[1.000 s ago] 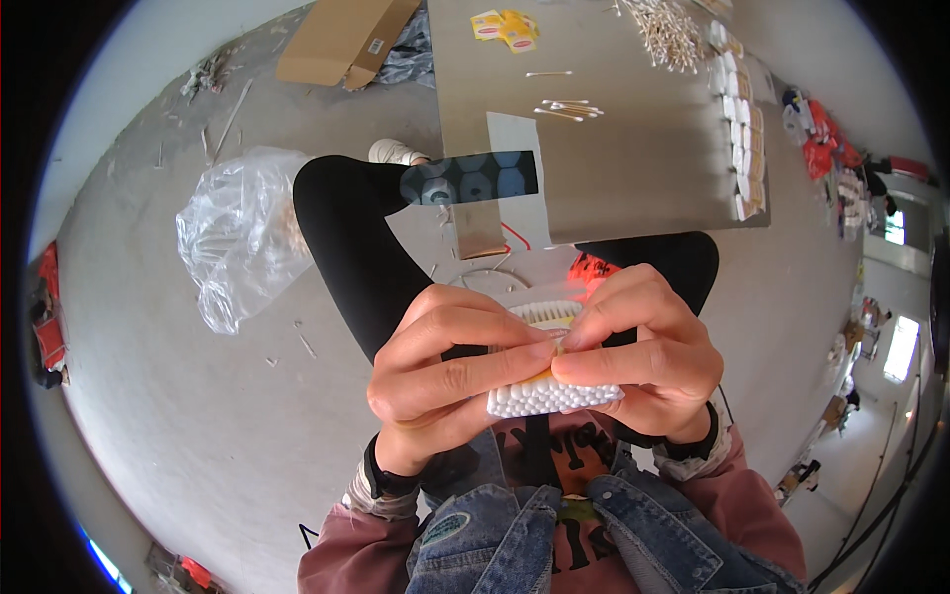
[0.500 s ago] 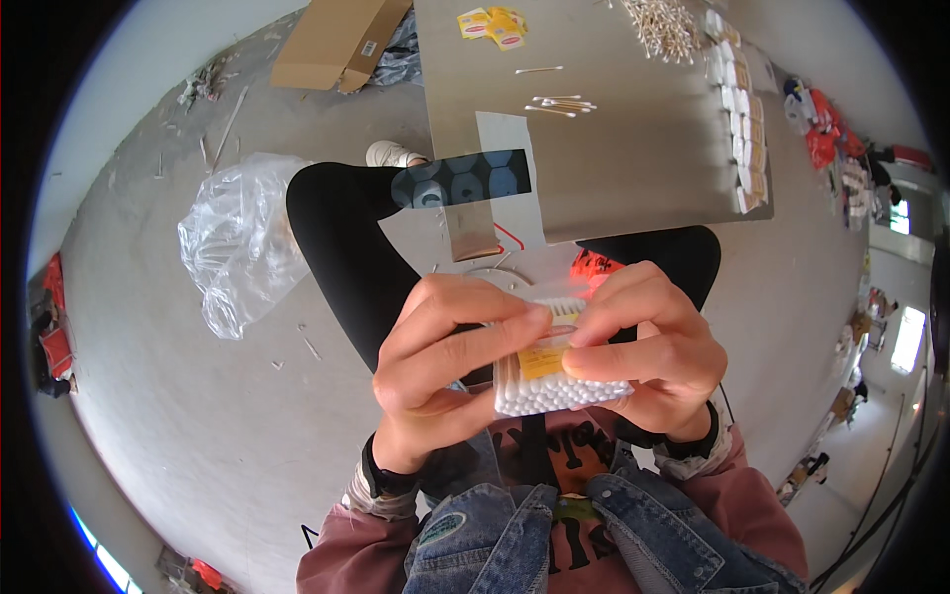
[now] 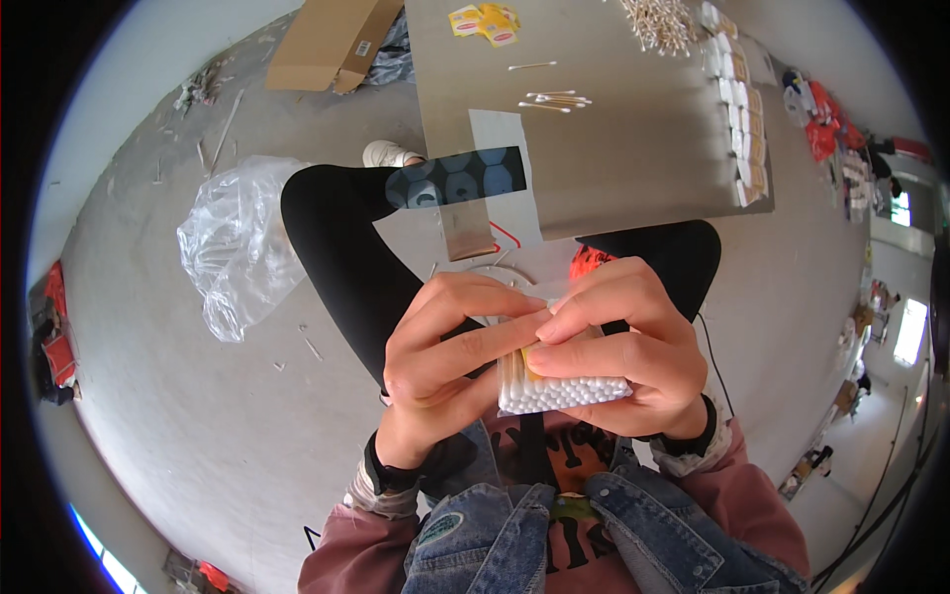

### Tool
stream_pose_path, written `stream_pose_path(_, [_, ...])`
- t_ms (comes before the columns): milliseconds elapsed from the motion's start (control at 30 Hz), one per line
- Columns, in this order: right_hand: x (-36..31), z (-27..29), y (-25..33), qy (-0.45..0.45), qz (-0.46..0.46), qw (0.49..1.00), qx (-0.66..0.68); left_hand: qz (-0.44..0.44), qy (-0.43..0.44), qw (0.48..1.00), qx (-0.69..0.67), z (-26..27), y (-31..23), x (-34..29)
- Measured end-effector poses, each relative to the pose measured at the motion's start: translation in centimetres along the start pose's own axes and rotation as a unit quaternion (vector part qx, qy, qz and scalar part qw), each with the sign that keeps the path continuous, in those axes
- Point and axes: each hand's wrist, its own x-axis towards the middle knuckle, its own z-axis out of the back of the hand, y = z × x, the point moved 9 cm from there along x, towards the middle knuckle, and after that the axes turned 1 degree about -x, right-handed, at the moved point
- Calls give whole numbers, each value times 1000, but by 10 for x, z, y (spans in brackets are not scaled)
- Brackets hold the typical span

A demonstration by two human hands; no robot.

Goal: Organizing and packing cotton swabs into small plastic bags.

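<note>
Between my two hands is a clear bag of cotton swabs [image 3: 564, 395], its packed white tips facing me. My left hand [image 3: 445, 356] grips the bag's left side, thumb below and fingers across the top. From the right, my right hand [image 3: 633, 346] closes round the other side, with its fingertips meeting those of the left over the bag's top. A bit of yellow label shows beneath the right fingers; most of it is covered. The far end of the bag is hidden behind my fingers.
Ahead stands a table [image 3: 633, 148] with loose cotton swabs [image 3: 556, 100], yellow cards [image 3: 485, 24], a swab heap [image 3: 658, 25] and a row of filled packs [image 3: 742, 119] on its right edge. A clear plastic bag [image 3: 237, 238] and a cardboard box [image 3: 332, 40] lie on the floor at left.
My right hand has shifted left across the bag, covering most of the yellow label. Both hands' fingertips have come together over the top.
</note>
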Motion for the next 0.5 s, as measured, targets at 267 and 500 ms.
stream_pose_path(267, [-3, 0, 1, -3, 17, 1000, -5, 0, -5, 1000, -3, -3, 2, -2])
stream_pose_path(500, [-5, 3, -2, -13, -1, 1000, 11, 2, -7, 1000, -3, -5, 2, -2])
